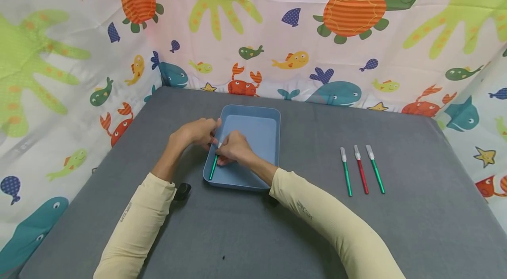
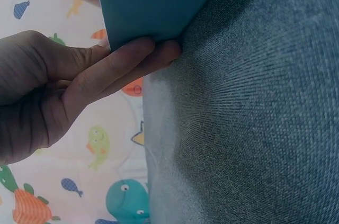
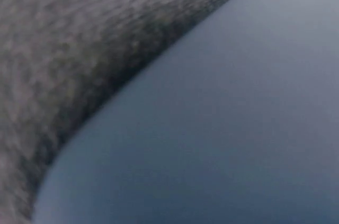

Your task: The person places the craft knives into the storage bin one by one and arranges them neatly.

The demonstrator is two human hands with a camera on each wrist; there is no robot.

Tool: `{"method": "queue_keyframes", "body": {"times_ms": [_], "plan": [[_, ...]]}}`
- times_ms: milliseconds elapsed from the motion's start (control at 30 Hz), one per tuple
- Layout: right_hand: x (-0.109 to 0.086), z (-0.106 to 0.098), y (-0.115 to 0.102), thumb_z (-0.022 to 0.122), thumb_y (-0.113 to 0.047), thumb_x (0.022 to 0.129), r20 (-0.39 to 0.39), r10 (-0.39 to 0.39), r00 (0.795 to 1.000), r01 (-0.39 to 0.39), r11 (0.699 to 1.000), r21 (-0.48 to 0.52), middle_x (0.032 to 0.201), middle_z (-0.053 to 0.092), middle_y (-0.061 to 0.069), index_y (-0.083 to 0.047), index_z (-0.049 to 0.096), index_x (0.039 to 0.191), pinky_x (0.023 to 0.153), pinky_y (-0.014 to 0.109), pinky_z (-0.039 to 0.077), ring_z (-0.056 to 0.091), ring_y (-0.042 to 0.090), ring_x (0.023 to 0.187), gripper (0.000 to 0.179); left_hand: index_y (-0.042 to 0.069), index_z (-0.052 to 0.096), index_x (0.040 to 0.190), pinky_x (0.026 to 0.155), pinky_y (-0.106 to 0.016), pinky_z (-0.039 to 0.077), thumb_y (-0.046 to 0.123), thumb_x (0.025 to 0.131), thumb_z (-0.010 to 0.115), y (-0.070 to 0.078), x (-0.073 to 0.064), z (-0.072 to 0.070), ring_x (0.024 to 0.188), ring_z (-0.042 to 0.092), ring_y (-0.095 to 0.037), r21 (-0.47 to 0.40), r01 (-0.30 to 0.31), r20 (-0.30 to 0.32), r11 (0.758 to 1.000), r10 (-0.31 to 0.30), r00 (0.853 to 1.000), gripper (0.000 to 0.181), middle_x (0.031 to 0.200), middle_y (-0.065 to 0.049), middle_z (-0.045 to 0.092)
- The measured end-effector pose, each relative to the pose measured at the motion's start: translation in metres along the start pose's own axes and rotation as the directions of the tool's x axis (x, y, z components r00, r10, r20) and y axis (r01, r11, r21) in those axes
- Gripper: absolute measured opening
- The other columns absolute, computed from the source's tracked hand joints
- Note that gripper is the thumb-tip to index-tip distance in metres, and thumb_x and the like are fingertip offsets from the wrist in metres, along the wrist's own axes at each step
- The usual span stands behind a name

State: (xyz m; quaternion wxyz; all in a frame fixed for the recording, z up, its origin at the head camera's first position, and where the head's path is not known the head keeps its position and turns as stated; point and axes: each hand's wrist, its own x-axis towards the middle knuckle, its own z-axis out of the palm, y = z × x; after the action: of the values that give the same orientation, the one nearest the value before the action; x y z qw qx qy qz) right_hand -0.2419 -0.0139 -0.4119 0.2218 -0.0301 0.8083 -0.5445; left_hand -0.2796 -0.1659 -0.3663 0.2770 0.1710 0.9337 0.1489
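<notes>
1. Right hand [image 1: 234, 147]: grip closed, apparently pinching the green pen [image 1: 214, 168] near its pale top (fingertips partly hidden).
2. The pen slants below that grip, inside the blue tray [image 1: 253, 127], beside its left wall.
3. Left hand [image 1: 199, 131]: grip closed on that wall's rim.

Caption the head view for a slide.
Right hand holds a slim green pen-like tool within a shallow blue rectangular tray; left hand grips the tray.
</notes>
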Motion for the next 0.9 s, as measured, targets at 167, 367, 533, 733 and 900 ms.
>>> {"method": "queue_keyframes", "body": {"times_ms": [167,367,533,733,900], "plan": [[-0.001,-0.002,-0.002,0.072,0.000,0.095,0.049,-0.014,0.999,0.014,1.000,0.013,0.078,0.077,0.023,0.016,0.073,0.094,0.067,0.032,0.065,0.069,0.012,0.054,0.016,-0.004,0.021,0.164,0.110,-0.052,0.052,0.008,0.103,0.064,0.001,-0.001,-0.003,0.107,0.074,-0.027,-0.003,0.004,0.007,1.000,-0.004,1.000,0.076,0.136,-0.031,0.065],[-0.002,-0.003,-0.004,0.070,0.002,0.096,0.085,0.011,0.996,-0.014,0.999,0.039,0.069,0.073,0.015,0.015,0.073,0.098,0.070,0.033,0.065,0.068,0.012,0.056,0.013,-0.004,0.021,0.164,0.108,-0.051,0.053,0.007,0.103,0.064,0.001,-0.003,-0.004,0.112,0.074,-0.029,-0.001,0.005,0.007,1.000,-0.005,1.000,0.075,0.137,-0.031,0.064],[-0.004,-0.003,-0.007,0.071,-0.003,0.097,0.053,0.022,0.998,-0.020,1.000,-0.022,0.085,0.078,0.019,0.009,0.077,0.105,0.073,0.033,0.065,0.072,0.016,0.065,0.016,-0.003,0.022,0.164,0.110,-0.052,0.051,0.007,0.103,0.064,-0.001,-0.002,-0.003,0.114,0.070,-0.029,-0.015,0.008,0.000,1.000,-0.008,1.000,0.075,0.139,-0.031,0.063],[-0.010,-0.001,-0.010,0.073,-0.003,0.093,0.022,-0.068,0.997,0.071,0.987,-0.142,0.091,0.079,0.016,0.007,0.080,0.104,0.064,0.019,0.053,0.064,0.011,0.071,0.017,-0.002,0.022,0.164,0.108,-0.050,0.054,0.007,0.102,0.065,-0.002,0.000,-0.002,0.111,0.071,-0.029,-0.029,-0.001,-0.001,1.000,0.001,1.000,0.076,0.140,-0.030,0.062],[-0.016,-0.002,-0.011,0.070,0.001,0.093,0.049,-0.104,0.993,0.112,0.975,-0.193,0.106,0.080,0.016,0.007,0.079,0.109,0.074,0.022,0.051,0.059,0.012,0.085,0.020,0.000,0.022,0.165,0.105,-0.047,0.056,0.008,0.102,0.066,-0.003,0.002,-0.002,0.111,0.070,-0.028,-0.036,-0.006,0.009,0.999,0.006,1.000,0.076,0.140,-0.030,0.062]]}}
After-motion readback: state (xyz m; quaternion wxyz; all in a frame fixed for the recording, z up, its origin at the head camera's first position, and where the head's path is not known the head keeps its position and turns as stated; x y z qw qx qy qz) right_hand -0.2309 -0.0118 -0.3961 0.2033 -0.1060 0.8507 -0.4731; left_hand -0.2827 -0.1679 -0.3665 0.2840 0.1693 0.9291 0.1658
